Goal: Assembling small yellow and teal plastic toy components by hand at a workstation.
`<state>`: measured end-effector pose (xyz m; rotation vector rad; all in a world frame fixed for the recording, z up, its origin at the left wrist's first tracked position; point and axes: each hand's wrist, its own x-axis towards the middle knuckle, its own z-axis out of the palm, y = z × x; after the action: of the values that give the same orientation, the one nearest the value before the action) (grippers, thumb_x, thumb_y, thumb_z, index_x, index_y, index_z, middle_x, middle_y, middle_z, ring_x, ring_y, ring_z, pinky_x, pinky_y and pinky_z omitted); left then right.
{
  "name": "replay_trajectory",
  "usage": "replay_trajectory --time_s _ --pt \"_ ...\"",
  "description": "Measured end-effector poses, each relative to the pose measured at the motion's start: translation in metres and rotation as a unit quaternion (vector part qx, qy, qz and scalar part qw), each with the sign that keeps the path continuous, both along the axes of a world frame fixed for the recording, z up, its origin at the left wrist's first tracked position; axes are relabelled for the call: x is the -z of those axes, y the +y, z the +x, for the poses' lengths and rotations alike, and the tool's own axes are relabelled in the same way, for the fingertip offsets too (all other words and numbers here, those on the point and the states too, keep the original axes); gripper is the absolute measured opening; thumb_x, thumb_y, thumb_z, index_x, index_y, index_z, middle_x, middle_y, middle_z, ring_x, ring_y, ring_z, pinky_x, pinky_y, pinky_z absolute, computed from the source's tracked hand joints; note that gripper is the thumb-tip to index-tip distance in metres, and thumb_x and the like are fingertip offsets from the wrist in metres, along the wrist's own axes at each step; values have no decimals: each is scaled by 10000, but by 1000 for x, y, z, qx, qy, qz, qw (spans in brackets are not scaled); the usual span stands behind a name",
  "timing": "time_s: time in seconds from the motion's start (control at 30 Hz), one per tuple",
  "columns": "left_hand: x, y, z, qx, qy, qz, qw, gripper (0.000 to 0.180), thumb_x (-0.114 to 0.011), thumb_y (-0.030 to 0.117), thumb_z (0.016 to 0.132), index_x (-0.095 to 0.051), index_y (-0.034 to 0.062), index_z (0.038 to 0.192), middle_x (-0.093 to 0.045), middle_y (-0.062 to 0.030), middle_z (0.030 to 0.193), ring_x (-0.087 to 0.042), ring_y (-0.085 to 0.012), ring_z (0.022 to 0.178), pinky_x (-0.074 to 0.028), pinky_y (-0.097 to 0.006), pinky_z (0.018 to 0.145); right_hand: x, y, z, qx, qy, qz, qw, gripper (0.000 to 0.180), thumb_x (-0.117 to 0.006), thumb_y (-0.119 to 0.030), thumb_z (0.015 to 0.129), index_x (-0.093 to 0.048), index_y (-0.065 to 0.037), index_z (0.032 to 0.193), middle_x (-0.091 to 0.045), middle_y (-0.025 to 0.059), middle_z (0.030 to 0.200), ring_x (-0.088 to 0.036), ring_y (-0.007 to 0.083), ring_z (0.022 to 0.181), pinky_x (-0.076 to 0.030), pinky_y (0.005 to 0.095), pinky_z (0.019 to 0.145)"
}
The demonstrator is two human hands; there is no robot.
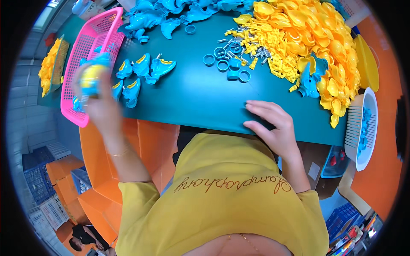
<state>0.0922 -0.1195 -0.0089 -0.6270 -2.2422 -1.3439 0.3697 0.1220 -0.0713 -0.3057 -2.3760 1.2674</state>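
Teal covers the worktop [200,100] that fills the upper middle of the frame; at the left of the frame the left hand [96,96], blurred, is raised and closed around a small blue and yellow plastic toy piece [92,79], held just in front of the pink plastic mesh basket [92,40] that sits at the worktop's left end; just right of that hand, a cluster of assembled blue plastic shapes with yellow inserts [141,72] lies on the worktop; the right hand [273,126] rests at the near edge of the worktop in the lower middle, palm down, fingers spread and flat, holding nothing; above it a few blue plastic rings [228,66] and small grey metal pins [245,47] are scattered beside a large heap of yellow plastic shell pieces [307,34] that fills the upper right; a pile of plain blue plastic shells [171,15] lies along the top edge; at the right edge a white slotted plastic basket [356,128] holding blue parts hangs past the worktop's corner; orange plastic crates [145,149] stand under the worktop at lower left; a yellow shirt [222,200] fills the bottom of the frame.
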Motion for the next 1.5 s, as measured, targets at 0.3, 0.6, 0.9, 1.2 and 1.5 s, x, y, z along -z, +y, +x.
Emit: replay_trajectory --time_s 0.3,0.6,0.9,1.2,1.5 --pt "-26 -114 -104 -305 128 -500 801 809 -646 689 923 -513 178 1536 -596 -198 1442 -600 -402 1290 -510 -525 1041 -2 10 -6 14 -5 9 1000 212 -833 -64 861 -789 -30 1066 -773 111 1064 -729 228 927 -571 306 759" --pt "-13 7 11 145 206 -459 852 312 -867 287 814 -769 122 1060 -611 -73 1424 -483 -340 1414 -375 -500 1119 -7 32 -13 163 -61 90 981 155 -779 -80 925 -781 -29 1071 -712 88 923 -673 164 748 -533 272 662" --pt "18 30 72 241 149 -382 880 227 -862 240 794 -736 122 942 -667 -58 1239 -561 -322 1257 -389 -492 1031 -18 53 -32 190 -80 274 939 168 -793 -166 899 -794 -66 1034 -691 101 945 -680 295 908 -547 392 783" --pt "42 52 114 373 66 -255 890 454 -950 302 685 -746 171 1069 -648 -37 1199 -576 -303 1131 -433 -441 973 -31 67 -5 260 -65 257 929 143 -809 -148 889 -792 -66 1005 -713 73 930 -677 222 835 -528 332 726" --pt "43 60 89 406 -39 -293 865 858 -976 459 622 -671 169 1369 -655 -66 1213 -590 -262 1137 -425 -400 986 -43 81 41 301 -52 136 943 101 -791 -100 897 -761 -41 974 -730 19 928 -560 108 743 -445 261 655"
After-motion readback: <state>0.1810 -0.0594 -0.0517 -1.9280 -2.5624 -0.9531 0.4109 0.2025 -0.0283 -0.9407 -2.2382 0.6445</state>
